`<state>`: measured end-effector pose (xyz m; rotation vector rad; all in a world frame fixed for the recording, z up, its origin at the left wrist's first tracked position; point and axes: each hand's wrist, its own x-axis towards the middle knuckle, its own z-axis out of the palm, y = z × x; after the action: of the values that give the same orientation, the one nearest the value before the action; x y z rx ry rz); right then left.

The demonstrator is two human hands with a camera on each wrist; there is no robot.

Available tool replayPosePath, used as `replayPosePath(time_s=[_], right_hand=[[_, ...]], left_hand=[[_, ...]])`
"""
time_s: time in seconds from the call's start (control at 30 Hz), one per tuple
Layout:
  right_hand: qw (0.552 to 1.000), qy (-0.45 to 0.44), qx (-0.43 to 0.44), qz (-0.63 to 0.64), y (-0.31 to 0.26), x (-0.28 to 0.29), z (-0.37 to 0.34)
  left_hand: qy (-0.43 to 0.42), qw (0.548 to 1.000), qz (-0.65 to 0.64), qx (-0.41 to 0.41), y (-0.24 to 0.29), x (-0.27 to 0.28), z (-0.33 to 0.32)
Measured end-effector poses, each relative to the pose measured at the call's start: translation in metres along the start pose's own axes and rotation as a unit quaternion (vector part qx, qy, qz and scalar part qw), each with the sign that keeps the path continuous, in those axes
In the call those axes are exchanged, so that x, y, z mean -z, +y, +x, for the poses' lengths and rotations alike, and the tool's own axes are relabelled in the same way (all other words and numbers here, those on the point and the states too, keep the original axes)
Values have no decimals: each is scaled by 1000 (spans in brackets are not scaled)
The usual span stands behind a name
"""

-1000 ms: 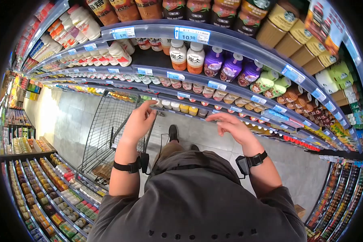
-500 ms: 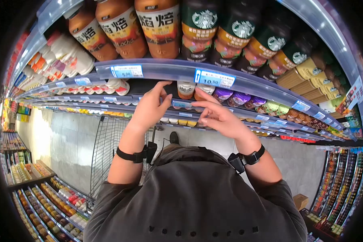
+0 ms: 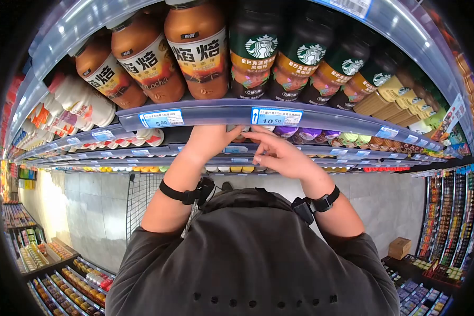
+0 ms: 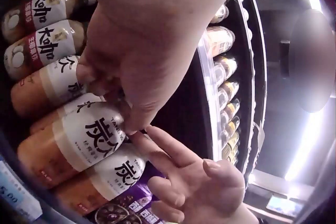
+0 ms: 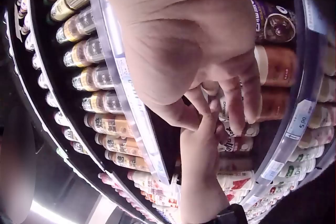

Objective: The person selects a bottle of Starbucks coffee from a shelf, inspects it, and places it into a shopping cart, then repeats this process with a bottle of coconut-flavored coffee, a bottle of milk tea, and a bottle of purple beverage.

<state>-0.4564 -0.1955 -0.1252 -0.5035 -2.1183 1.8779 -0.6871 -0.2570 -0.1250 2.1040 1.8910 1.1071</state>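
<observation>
Under the upper shelf edge, my left hand (image 3: 211, 141) has its thumb and fingers around the top of a coffee bottle (image 4: 73, 142) with an orange lower half and a white label. Its cap is hidden by the hand. A matching bottle (image 4: 113, 179) stands right beside it, and another (image 4: 44, 90) is on the far side. My right hand (image 3: 283, 154) is close by on the right, palm toward the left wrist camera. Its fingers are loosely bent, the tips near my left thumb and the bottle tops, and it holds nothing.
The shelf edge (image 3: 332, 119) with price tags runs just above both hands. Larger brown coffee bottles (image 3: 197, 50) and dark Starbucks bottles (image 3: 255, 52) line the shelf above. Purple-labelled drinks (image 4: 126, 211) stand alongside. A wire shopping cart (image 3: 142, 203) is at left.
Both hands have risen and moved in toward the shelf, coming closer together. The left hand has taken hold of a bottle top. The head view has shifted up toward the upper shelf.
</observation>
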Motion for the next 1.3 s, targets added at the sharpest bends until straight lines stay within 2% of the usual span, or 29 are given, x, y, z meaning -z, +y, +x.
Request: replayPosePath(time_s=[0.03, 0.1, 0.2, 0.37, 0.43, 0.57, 0.63, 0.7, 0.73, 0.83, 0.9, 0.93, 0.97, 1.0, 1.3], right_hand=[[1000, 0, 2, -1, 1, 0, -2], [999, -21, 13, 28, 6, 1, -6], [998, -62, 10, 33, 9, 2, -17], [996, -79, -26, 26, 3, 0, -46], [994, -74, -44, 66, 12, 0, -59], [989, -101, -80, 74, 32, -8, -86], [983, -126, -102, 86, 41, -11, -102], [979, -151, -110, 86, 51, -17, -116], [967, -190, -140, 101, 65, -18, -122], [960, -240, -110, 95, 83, -34, -144], [949, -250, -131, 138, 93, -50, -157], [943, -263, -97, 181, 101, -58, -160], [934, -275, -59, 221, 106, -64, -161], [927, -289, -97, 217, 101, -66, -165], [893, -368, -135, 221, 80, -93, -171]], left_hand=[[1, 1000, 1, -2, 4, 3, 0], [-63, 992, -39, 104, 14, 10, -2], [-67, 993, -7, 95, 24, 12, -15], [-16, 998, 15, 53, 56, 17, -47], [3, 996, 35, 78, 73, 18, -60], [45, 992, -15, 119, 107, 12, -96], [38, 990, -5, 133, 130, 11, -115], [22, 985, -44, 166, 152, 7, -136], [34, 982, -69, 174, 163, 4, -146], [37, 965, -121, 230, 195, 1, -174], [49, 956, -139, 254, 217, 2, -189], [53, 951, -140, 270, 226, 5, -194], [60, 947, -138, 284, 232, 7, -200], [67, 941, -146, 298, 233, 6, -208], [114, 897, -172, 392, 237, 31, -281]])
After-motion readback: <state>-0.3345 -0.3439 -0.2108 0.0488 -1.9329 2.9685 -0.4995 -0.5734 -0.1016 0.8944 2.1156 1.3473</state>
